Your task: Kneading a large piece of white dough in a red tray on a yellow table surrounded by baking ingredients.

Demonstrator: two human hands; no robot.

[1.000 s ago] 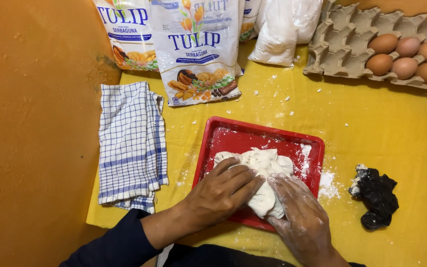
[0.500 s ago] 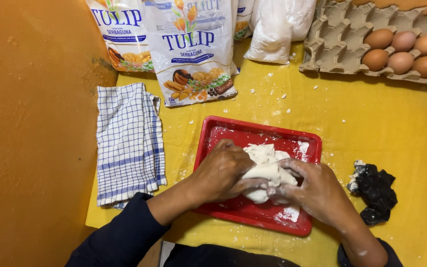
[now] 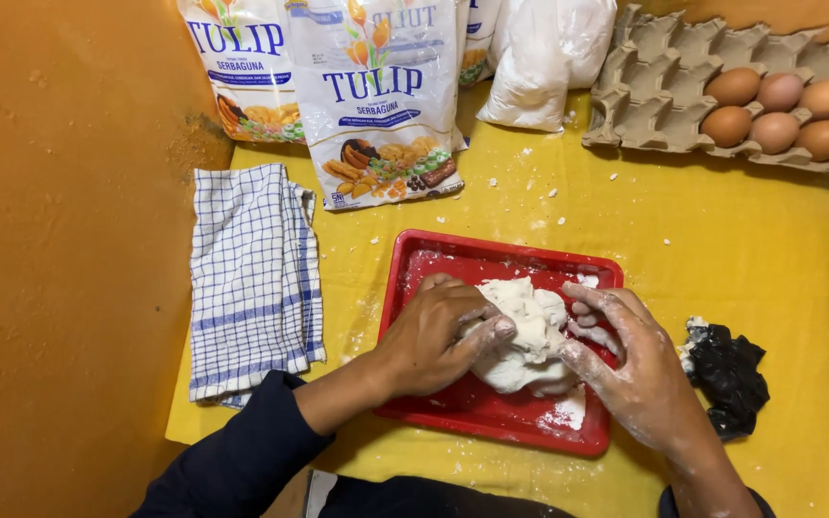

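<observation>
In the shallow red plastic tray [image 3: 434,264], the lump of white dough [image 3: 522,331] is lying centred; left hand [image 3: 438,336] and right hand [image 3: 635,369] are cupping it from opposite sides, fingers curled against it. Left of the tray: blue-checked cloth [image 3: 251,278].

Home kitchen: flour bags [image 3: 376,105], egg tray [image 3: 664,105], dough [image 3: 525,331]

The dough [image 3: 520,331] looks soft, matt and lumpy, its surface rough and torn. A dry white dusting coats the right hand [image 3: 640,369]. The red tray [image 3: 491,422] is smooth plastic with a slight sheen. The yellow counter [image 3: 722,259] has a smooth, matt covering speckled with powder. The checked towel [image 3: 251,278] is woven cloth. The flour bags [image 3: 376,105] are glossy printed plastic. The egg carton [image 3: 664,96] is rough grey pulp; the eggs [image 3: 774,110] have smooth, dull shells. A crumpled black bag [image 3: 729,376] looks like thin shiny plastic.
</observation>
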